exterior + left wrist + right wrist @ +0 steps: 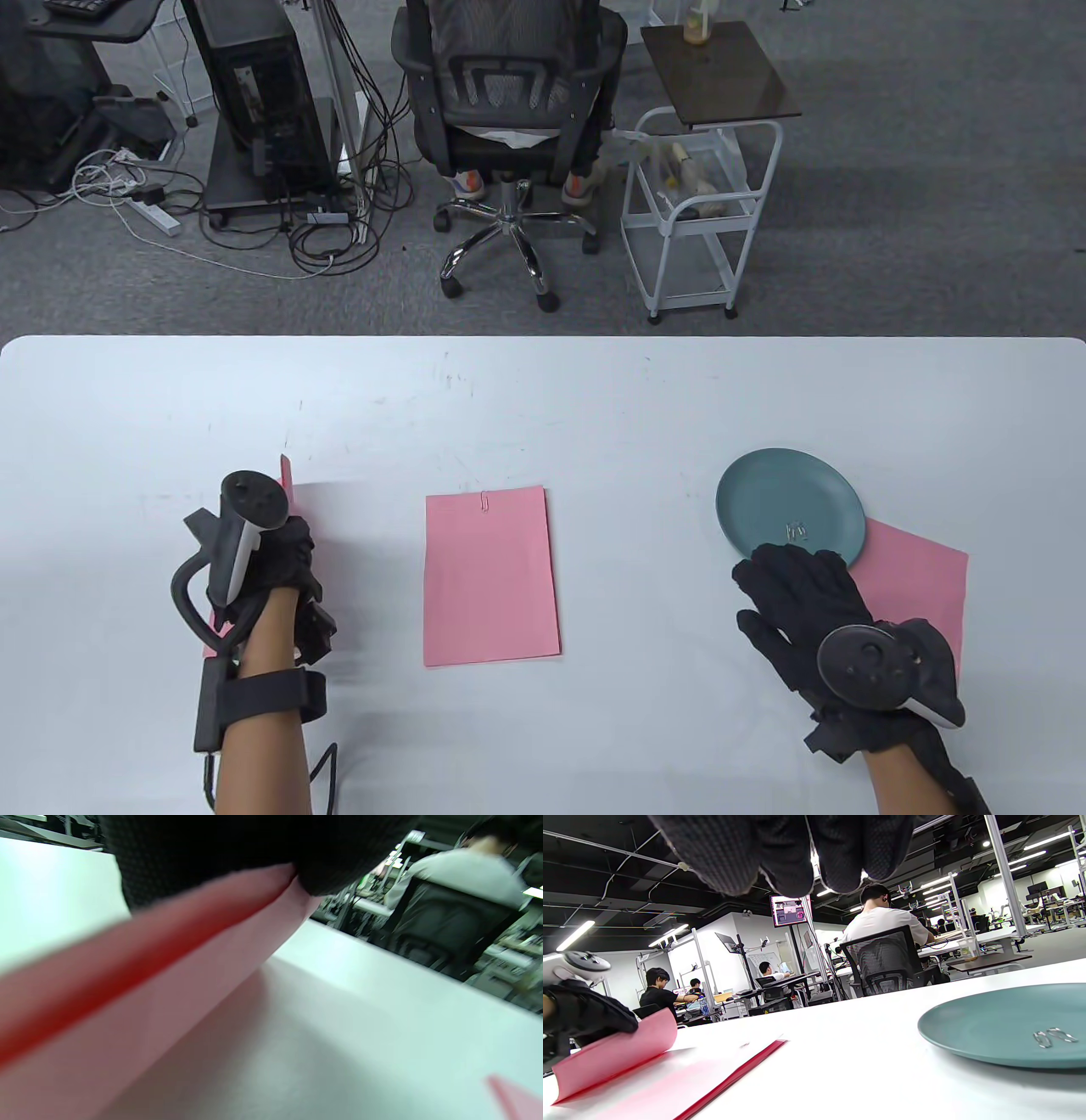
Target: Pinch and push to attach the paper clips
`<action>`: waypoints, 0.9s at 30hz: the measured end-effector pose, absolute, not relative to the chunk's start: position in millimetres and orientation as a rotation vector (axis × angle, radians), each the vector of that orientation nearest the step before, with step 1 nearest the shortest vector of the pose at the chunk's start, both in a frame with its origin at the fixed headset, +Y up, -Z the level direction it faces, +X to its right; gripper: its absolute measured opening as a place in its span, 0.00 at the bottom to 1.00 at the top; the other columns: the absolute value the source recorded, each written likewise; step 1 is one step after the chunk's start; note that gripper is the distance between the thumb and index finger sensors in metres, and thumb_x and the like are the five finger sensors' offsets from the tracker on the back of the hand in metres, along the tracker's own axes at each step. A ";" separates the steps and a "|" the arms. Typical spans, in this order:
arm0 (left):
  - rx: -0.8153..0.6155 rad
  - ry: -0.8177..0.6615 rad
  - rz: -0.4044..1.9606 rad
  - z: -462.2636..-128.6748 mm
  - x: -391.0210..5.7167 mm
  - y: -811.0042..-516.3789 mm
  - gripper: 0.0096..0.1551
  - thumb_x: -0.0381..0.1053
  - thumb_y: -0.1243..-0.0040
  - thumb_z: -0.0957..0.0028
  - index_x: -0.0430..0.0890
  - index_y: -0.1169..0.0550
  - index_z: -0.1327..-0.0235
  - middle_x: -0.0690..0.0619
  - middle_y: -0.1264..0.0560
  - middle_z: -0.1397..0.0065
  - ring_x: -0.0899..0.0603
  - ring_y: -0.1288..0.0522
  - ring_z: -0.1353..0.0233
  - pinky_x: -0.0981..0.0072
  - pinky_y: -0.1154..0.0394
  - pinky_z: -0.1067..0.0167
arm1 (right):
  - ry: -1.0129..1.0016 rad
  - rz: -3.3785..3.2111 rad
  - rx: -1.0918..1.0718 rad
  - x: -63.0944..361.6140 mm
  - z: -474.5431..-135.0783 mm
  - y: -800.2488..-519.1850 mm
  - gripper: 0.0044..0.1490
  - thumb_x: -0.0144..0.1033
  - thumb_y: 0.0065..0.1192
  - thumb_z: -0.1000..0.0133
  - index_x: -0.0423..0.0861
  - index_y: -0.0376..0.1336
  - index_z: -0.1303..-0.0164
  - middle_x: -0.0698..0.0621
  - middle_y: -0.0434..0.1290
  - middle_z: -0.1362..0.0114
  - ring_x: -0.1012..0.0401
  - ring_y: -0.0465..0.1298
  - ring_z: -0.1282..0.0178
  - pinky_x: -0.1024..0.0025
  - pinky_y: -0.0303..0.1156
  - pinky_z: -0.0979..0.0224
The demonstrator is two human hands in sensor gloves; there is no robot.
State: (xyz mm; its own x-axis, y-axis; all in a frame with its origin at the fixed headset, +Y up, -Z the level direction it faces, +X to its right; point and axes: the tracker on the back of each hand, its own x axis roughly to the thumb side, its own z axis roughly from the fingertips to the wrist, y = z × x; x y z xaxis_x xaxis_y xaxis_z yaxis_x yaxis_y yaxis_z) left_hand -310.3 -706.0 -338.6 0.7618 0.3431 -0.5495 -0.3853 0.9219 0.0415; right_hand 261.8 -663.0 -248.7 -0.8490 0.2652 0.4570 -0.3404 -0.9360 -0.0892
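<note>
My left hand (pixel 284 552) grips the edge of a pink paper sheet (pixel 287 477) at the table's left and holds that edge lifted; the left wrist view shows the sheet (pixel 169 963) pinched under my gloved fingers (pixel 212 849). A second pink sheet (pixel 490 577) lies flat in the middle with a paper clip (pixel 484 501) on its far edge. A teal plate (pixel 764 492) at the right holds loose paper clips (pixel 795 531), also seen in the right wrist view (pixel 1052 1036). My right hand (pixel 789 564) is open and empty, fingers over the plate's near rim.
A third pink sheet (pixel 920 577) lies under the plate and my right hand. Beyond the table's far edge stand an office chair (pixel 509 127) and a white cart (pixel 700 212). The table (pixel 543 399) is white.
</note>
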 end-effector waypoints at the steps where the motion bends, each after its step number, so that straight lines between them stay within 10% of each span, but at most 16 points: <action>1: -0.055 0.566 0.401 -335.1 -309.2 -701.4 0.22 0.50 0.35 0.35 0.40 0.18 0.36 0.40 0.15 0.38 0.43 0.10 0.49 0.55 0.14 0.51 | -0.236 2.740 0.644 261.4 -248.9 -663.4 0.36 0.48 0.56 0.35 0.47 0.60 0.18 0.41 0.60 0.14 0.43 0.58 0.16 0.43 0.43 0.16; 14: 0.411 0.188 0.593 -265.4 -257.0 -629.1 0.21 0.51 0.37 0.35 0.42 0.20 0.34 0.42 0.16 0.36 0.43 0.11 0.46 0.54 0.14 0.49 | -0.185 2.741 0.692 252.0 -246.7 -668.8 0.36 0.48 0.56 0.35 0.47 0.60 0.18 0.41 0.60 0.14 0.43 0.58 0.16 0.43 0.43 0.16; 27: 0.321 -0.328 1.140 -246.0 -182.3 -649.4 0.21 0.51 0.40 0.32 0.48 0.23 0.29 0.47 0.20 0.28 0.41 0.17 0.34 0.48 0.21 0.36 | -0.080 2.643 0.714 246.0 -250.3 -678.1 0.37 0.49 0.56 0.35 0.47 0.59 0.17 0.41 0.60 0.14 0.43 0.58 0.16 0.43 0.44 0.16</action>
State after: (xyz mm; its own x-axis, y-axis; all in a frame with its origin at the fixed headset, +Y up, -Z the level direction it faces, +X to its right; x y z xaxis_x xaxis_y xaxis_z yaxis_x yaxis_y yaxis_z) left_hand -182.3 -649.4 -246.0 0.3804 0.8278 0.4124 -0.9204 0.3824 0.0814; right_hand 246.0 -678.1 -250.3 -0.7895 0.3638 0.4944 -0.3930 -0.9183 0.0482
